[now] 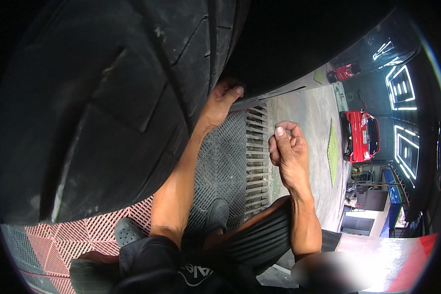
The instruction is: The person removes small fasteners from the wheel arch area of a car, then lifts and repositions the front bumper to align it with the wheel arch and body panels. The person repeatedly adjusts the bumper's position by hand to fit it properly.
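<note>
Workshop with a smooth, stained grey concrete floor (299,110) and angular ceiling lights (403,88) along the right. Black rubber tyre (112,112) fills the upper left of the head view: convex, matte, cut by deep straight grooves and finer slanting sipes, with pale scuffs. Just right of it, dark curved bodywork (304,39), largely in shadow, glossy and reflective toward its far end; this is the thing at the left hand (221,104). Beneath: grey ribbed tiles (225,147) in a chevron weave, reddish lattice tiles (90,232) at lower left, and a slatted drain grate (257,166) bordering the concrete. Farther off, a red car (361,136) and a flat green mat (332,154). Dark perforated clog (128,231) on the lattice. Left hand: at the bodywork's lower edge beside the tyre, thumb exposed, fingers partly hidden; cannot tell whether it grasps. Right hand (290,149): raised clear of the bodywork, fingers curled, thumb near forefinger; cannot tell whether anything small is pinched.
</note>
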`<state>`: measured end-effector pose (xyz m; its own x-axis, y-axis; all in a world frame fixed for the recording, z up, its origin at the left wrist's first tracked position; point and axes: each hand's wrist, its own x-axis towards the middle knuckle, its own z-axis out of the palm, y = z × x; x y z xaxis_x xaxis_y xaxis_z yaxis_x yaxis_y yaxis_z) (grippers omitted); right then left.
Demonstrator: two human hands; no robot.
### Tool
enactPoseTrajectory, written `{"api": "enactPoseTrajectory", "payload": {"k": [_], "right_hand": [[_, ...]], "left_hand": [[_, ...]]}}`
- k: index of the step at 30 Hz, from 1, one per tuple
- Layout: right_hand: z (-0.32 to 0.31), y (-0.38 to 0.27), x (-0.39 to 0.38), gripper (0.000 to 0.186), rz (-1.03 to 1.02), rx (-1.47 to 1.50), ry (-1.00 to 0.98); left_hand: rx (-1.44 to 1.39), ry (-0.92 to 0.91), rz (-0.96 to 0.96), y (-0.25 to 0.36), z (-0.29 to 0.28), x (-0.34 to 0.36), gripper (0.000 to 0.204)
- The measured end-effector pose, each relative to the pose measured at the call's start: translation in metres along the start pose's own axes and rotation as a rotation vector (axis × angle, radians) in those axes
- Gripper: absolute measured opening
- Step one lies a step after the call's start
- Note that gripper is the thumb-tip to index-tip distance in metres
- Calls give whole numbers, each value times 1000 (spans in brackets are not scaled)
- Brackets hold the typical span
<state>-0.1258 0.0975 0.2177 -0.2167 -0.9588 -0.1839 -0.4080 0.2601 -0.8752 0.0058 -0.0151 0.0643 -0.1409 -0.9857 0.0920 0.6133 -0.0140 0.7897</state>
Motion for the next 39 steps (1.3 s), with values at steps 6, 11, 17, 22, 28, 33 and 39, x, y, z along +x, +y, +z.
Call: {"api": "enactPoseTrajectory", "payload": {"k": [6, 11, 17, 22, 28, 33, 39], "right_hand": [[-6, 4, 0, 18, -5, 20, 5], [-14, 4, -2, 18, -12, -7, 24], [-12, 7, -1, 21, -47, 18, 41], [-14, 7, -3, 21, -46, -11, 48], [-15, 6, -3, 21, -52, -2, 45], [-12, 6, -3, 21, -50, 2, 37], [-16, 7, -3, 21, -49, 18, 27]], "left_hand": [[49, 17, -15, -3, 1, 9, 22], [52, -50, -19, -4, -6, 8, 19], [46, -20, 116, -6, -3, 8, 22], [44, -4, 99, -3, 1, -1, 26], [39, -16, 42, 2, 2, 2, 31], [12, -50, 49, -1, -8, 10, 28], [79, -59, 82, -2, -8, 6, 22]]}}
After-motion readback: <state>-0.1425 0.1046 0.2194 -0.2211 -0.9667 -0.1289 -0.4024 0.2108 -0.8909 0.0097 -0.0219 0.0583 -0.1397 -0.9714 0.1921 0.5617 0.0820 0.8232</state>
